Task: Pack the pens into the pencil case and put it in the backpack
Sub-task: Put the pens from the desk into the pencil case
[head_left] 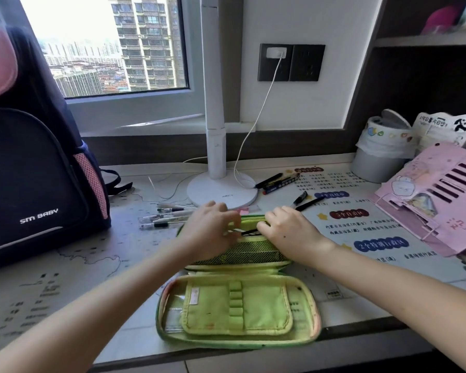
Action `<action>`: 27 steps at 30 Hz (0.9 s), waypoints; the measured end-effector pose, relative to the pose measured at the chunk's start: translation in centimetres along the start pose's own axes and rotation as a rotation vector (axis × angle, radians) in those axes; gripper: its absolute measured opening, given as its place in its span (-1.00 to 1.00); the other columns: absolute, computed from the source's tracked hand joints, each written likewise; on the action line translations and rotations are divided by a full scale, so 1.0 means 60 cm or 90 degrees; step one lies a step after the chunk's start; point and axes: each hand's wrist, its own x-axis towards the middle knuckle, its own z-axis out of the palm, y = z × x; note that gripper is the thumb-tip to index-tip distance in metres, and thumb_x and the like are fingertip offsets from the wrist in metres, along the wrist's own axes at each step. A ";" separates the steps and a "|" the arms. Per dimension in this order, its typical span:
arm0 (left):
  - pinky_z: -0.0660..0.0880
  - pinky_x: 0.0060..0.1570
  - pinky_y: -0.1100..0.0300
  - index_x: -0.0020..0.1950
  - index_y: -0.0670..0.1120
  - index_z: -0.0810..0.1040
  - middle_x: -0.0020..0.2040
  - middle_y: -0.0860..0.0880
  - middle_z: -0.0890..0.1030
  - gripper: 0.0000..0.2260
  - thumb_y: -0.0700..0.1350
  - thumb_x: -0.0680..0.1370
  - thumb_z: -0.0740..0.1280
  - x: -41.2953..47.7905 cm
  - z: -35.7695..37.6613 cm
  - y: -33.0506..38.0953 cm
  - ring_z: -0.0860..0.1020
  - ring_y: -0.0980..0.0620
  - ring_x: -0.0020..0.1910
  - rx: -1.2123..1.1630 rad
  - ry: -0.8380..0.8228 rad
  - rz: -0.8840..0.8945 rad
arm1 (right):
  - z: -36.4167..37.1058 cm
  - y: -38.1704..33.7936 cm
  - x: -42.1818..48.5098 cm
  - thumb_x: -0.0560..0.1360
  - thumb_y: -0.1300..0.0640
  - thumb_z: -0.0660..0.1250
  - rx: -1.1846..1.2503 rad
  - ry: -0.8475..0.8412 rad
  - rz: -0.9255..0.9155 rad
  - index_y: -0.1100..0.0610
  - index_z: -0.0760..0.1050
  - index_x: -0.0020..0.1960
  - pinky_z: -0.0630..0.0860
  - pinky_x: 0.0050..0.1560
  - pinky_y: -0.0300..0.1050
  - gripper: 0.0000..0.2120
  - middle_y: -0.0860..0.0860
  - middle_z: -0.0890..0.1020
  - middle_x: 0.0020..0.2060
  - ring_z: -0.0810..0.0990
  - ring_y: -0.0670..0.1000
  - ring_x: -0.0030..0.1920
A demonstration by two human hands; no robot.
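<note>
One pen (244, 232) is pinched by left hand (210, 232) and right hand (288, 234) inside the case (303, 305); other pens (162, 217) are left unpacked, backpack (38, 170) not yet loaded.

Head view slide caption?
Left hand slips a dark pen into the open green fabric pencil case, right hand at its rim; navy backpack stands left.

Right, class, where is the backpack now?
In the head view, the backpack stands upright on the left of the desk, by the window, just left of the loose pens.
</note>
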 end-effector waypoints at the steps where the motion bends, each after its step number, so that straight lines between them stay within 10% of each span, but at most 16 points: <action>1: 0.37 0.05 0.09 0.05 0.09 0.54 0.15 -0.02 0.53 -0.78 0.12 0.47 0.29 0.001 0.010 0.012 0.42 -0.05 0.09 0.004 0.001 0.014 | 0.001 0.000 0.000 0.18 0.34 0.38 0.028 0.011 0.013 0.09 0.50 -0.35 0.43 -0.42 -0.18 -0.82 -0.01 0.54 -0.45 0.51 0.00 -0.43; 13: 0.24 0.14 0.02 0.08 -0.10 0.49 0.18 -0.06 0.52 -0.74 0.03 0.52 0.19 0.025 0.063 0.064 0.42 -0.08 0.19 0.087 0.061 -0.051 | 0.038 0.028 -0.045 0.50 0.28 0.29 0.527 0.205 0.397 0.21 0.53 0.11 0.52 -0.10 -0.09 -0.81 0.08 0.63 -0.15 0.59 0.06 -0.13; 19: 0.29 0.09 0.02 0.00 -0.08 0.43 0.01 -0.04 0.58 -0.86 -0.08 0.47 0.22 0.026 0.070 0.081 0.50 -0.10 0.05 0.015 0.063 -0.074 | 0.072 0.007 -0.085 0.56 0.05 0.22 0.818 -0.013 0.637 0.13 0.38 0.29 0.52 0.12 0.03 -0.66 0.09 0.59 0.12 0.57 0.04 0.09; 27: 0.32 -0.08 0.09 -0.16 -0.11 0.54 -0.12 -0.12 0.63 -0.67 0.12 0.53 0.18 0.054 0.085 0.148 0.55 -0.13 -0.10 0.099 0.072 -0.006 | 0.083 -0.028 -0.082 0.51 0.14 0.28 0.972 0.165 0.716 0.00 0.50 0.05 0.54 0.05 0.15 -0.87 0.00 0.68 -0.17 0.64 0.04 -0.10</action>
